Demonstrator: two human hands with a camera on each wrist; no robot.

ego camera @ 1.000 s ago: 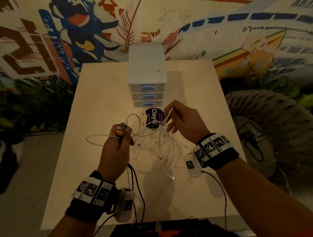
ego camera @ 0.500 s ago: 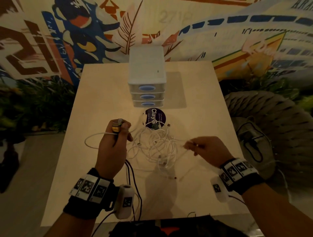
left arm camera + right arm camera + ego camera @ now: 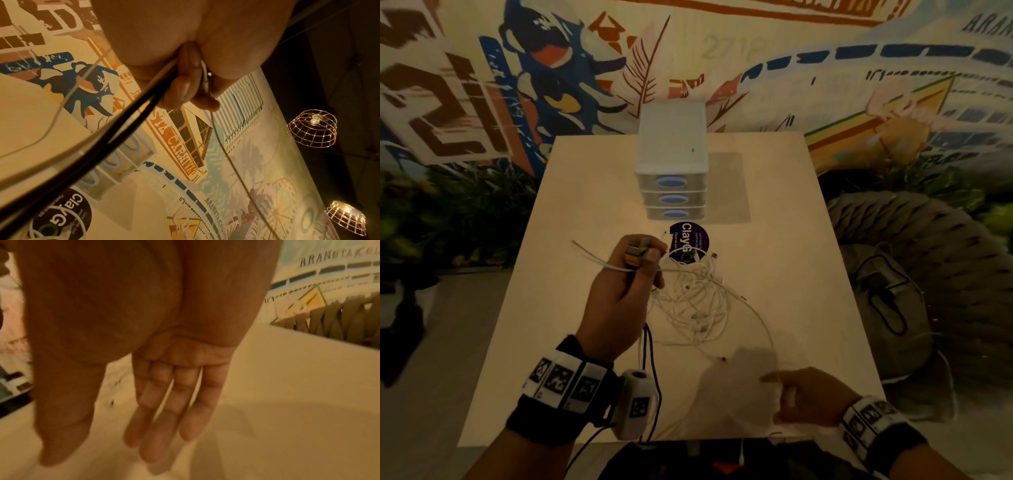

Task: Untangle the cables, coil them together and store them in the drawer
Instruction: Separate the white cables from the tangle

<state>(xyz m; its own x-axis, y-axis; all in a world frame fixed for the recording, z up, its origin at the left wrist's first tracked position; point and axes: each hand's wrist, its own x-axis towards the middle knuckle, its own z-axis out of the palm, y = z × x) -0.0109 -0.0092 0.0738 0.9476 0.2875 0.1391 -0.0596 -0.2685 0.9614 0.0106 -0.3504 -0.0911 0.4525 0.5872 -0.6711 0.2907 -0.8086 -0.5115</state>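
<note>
My left hand [image 3: 619, 294] pinched the gathered plug ends above the bench [image 3: 592, 192] to anchor them, the white cables [image 3: 698, 301] tangled before the drawer unit [image 3: 671, 171], my right hand [image 3: 808, 397] spread empty nearer me.

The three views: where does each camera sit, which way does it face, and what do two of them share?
Head: worn on the head, looks forward and down at the table, cables, both hands.
Left wrist: looks along the left hand, up toward wall and lamps; fingers grip cables.
Right wrist: looks along the right hand, down at the table; straight fingers.
Head and left wrist share the drawer unit.
</note>
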